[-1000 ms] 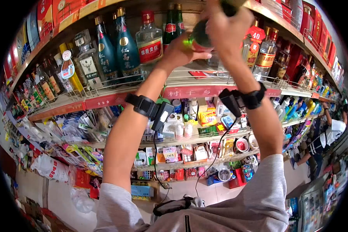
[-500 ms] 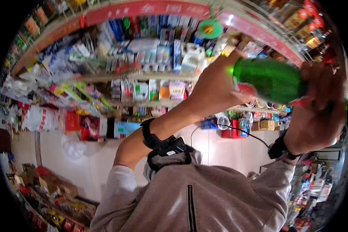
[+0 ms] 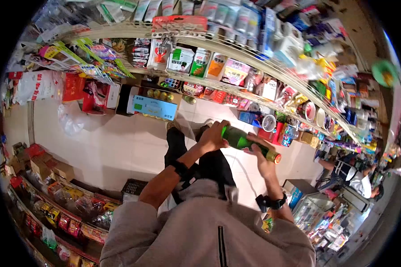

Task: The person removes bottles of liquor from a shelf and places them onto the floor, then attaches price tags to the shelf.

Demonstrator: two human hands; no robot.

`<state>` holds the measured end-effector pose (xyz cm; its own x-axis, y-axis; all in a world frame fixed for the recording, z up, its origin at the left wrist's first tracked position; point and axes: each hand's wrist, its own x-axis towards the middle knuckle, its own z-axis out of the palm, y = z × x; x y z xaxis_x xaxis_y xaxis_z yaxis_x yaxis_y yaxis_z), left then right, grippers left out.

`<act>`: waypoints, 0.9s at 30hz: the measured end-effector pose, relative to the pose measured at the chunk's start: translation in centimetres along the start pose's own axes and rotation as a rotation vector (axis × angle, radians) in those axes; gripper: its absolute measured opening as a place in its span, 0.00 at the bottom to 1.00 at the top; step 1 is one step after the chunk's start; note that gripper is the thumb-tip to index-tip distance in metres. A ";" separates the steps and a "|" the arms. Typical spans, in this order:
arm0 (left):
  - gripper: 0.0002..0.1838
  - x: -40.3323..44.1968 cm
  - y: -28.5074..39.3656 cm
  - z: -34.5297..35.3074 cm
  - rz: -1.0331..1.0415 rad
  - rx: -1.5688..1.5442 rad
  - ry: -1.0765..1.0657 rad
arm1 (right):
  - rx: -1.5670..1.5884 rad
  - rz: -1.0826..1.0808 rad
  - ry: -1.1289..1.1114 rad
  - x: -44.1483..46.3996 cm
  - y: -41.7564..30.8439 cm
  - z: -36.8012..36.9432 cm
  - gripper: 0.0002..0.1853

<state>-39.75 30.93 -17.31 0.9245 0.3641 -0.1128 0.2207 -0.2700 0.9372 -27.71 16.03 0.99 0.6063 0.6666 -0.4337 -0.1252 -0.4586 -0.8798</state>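
Observation:
A green glass bottle with gold foil round its neck and a reddish cap lies tilted across in front of my legs, neck to the lower right. My left hand is wrapped round its base end. Nearer the neck, my right hand grips the shoulder, thumb on the near side and fingers on the far side. Both hands hold the bottle in the air above the tiled floor. Its label is mostly covered or turned away.
Ahead, curved shelves carry packets and tubes. A blue-fronted carton and a red box stand low at left. Behind left is a snack rack. A seated person is at far right, near a glass display case.
The bottle and both hands have come down and left, from close to my head to above my legs. The view has tilted downward, showing my feet and more floor.

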 end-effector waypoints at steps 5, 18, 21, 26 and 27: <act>0.40 0.4 -12.1 4.6 -0.149 0.047 -0.054 | 0.217 0.144 0.052 6.9 12.2 3.9 0.11; 0.24 5.8 -45.5 22.4 -0.765 -1.285 0.695 | 0.272 0.059 0.152 28.3 47.6 13.3 0.10; 0.27 7.7 -54.6 28.1 -0.567 -1.211 0.735 | 0.131 0.000 0.147 33.1 56.7 14.2 0.13; 0.33 9.2 -61.3 30.8 -0.348 -0.886 0.706 | 0.041 -0.016 0.136 37.8 65.2 15.2 0.12; 0.33 9.5 -63.0 31.5 -0.338 -0.835 0.705 | 0.097 -0.036 0.161 38.5 65.4 15.8 0.11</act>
<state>-35.10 23.37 -87.82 0.4188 0.7955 -0.4380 -0.0943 0.5178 0.8503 -25.00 20.96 -76.30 0.7286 0.5753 -0.3717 -0.1718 -0.3718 -0.9123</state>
